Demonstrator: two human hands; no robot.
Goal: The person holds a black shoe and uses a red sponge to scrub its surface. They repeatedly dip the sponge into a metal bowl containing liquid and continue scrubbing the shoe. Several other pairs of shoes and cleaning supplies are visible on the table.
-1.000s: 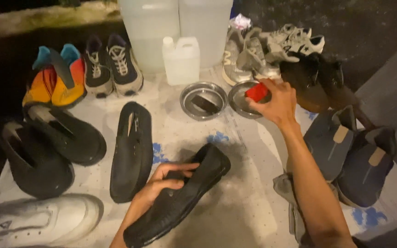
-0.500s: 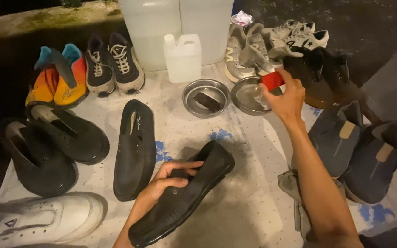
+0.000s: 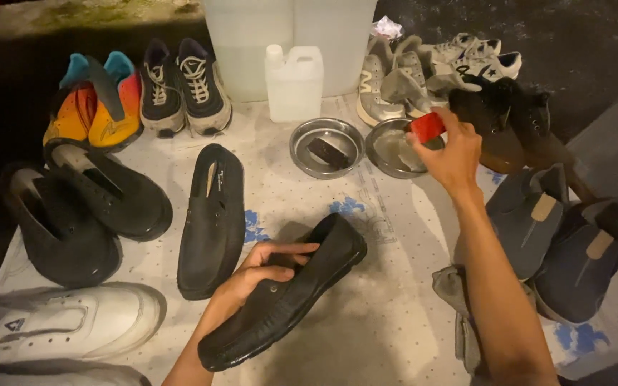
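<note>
Two black loafers are seen, two black slip-ons, two steel bowls, two slate-blue shoes, one white jug, one white sneaker, one red object.

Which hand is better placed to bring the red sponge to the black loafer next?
Right. The right hand already grips the red sponge over a steel dish, while the left hand is occupied steadying the black loafer.

A black leather loafer lies tilted just right of its upright twin; a small red object sits well beyond.
</note>
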